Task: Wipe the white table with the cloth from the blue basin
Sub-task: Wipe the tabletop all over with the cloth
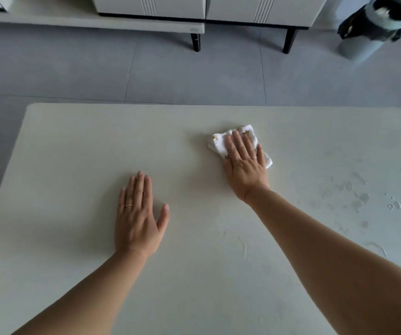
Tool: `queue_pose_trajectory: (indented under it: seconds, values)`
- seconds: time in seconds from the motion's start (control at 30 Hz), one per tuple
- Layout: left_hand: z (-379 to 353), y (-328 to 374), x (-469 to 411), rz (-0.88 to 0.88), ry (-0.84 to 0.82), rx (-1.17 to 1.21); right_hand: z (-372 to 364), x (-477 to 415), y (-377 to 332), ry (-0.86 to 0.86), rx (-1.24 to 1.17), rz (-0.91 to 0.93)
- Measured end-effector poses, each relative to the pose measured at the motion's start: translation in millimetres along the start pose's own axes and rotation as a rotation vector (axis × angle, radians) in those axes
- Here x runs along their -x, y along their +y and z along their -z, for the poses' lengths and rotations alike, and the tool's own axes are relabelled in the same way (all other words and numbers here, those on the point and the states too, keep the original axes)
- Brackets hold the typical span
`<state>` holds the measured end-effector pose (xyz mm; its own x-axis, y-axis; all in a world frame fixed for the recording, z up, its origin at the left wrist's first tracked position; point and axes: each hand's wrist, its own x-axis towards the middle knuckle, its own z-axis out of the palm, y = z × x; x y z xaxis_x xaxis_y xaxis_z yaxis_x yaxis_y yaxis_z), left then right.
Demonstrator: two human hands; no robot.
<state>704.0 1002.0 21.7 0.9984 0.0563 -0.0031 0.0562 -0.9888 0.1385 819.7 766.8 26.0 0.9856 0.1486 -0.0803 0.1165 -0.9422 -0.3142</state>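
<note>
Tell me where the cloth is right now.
In the head view the cloth lies on the table, right of centre toward the far edge, pressed flat under the right hand.

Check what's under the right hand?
The folded white cloth lies flat under the right hand, pressed onto the white table. The cloth's middle and the table beneath are covered.

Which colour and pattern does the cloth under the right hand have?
The cloth is white with small golden-yellow motifs, seen in the head view.
</note>
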Motion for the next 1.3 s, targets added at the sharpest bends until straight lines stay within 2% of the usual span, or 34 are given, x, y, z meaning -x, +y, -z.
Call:
queue_pose_trajectory:
  seconds: [0.1,0.17,0.23,0.3,0.4,0.47,0.53,0.63,0.7,0.77,0.87,0.93,1.0,1.1,1.2,1.3]
  values:
    - [8.5,7.4,1.3,0.002,0.003,-0.042,0.4,5.1,2.9,0.024,-0.027,-0.225]
    - [12.8,20.3,4.8,0.016,0.034,-0.02,-6.2,10.9,-20.1,0.036,-0.064,-0.289]
    - [13.0,42.4,20.4,0.028,0.037,0.061,-17.2,30.9,-47.8,0.024,-0.068,-0.191]
    - [9.3,66.9,44.6,0.012,-0.01,0.127,-23.5,59.2,-63.8,-0.042,-0.044,-0.008]
    - [0.0,81.0,68.7,0.001,-0.075,0.106,-14.6,72.5,-35.2,-0.1,0.024,0.22]
    - [-4.8,78.9,70.8,0.007,-0.067,0.083,-2.9,73.7,-2.7,-0.075,0.051,0.153]
    - [-6.2,78.1,69.6,0.004,-0.065,0.08,6.2,77.7,16.9,-0.035,0.023,-0.053]
    - [-6.8,79.0,69.6,0.009,-0.087,0.093,-2.4,94.6,-8.4,0.004,-0.053,-0.255]
    - [-5.9,79.3,69.1,0.008,-0.081,0.099,-13.0,115.4,-39.8,-0.007,-0.064,-0.179]
    - [-5.2,80.0,68.3,0.014,-0.06,0.094,-18.9,138.4,-55.0,-0.057,-0.044,0.003]
    - [-3.3,79.7,69.1,0.006,-0.055,0.111,-12.4,145.5,-26.9,-0.076,0.044,0.205]
    - [-2.6,79.2,69.7,0.003,-0.044,0.129,-4.3,144.7,1.6,-0.054,0.065,0.114]
    - [-2.0,79.8,69.8,0.004,-0.035,0.142,0.3,145.7,13.1,-0.024,0.018,-0.104]
    - [-1.2,80.7,69.1,0.003,-0.03,0.136,-7.7,151.2,-23.0,-0.012,-0.044,-0.307]
    - [0.5,80.9,67.2,-0.009,-0.03,0.124,-21.3,174.6,-67.7,-0.089,-0.04,-0.148]
    - [2.5,82.8,66.8,-0.002,-0.025,0.138,-16.8,184.8,-69.5,-0.107,-0.006,-0.039]
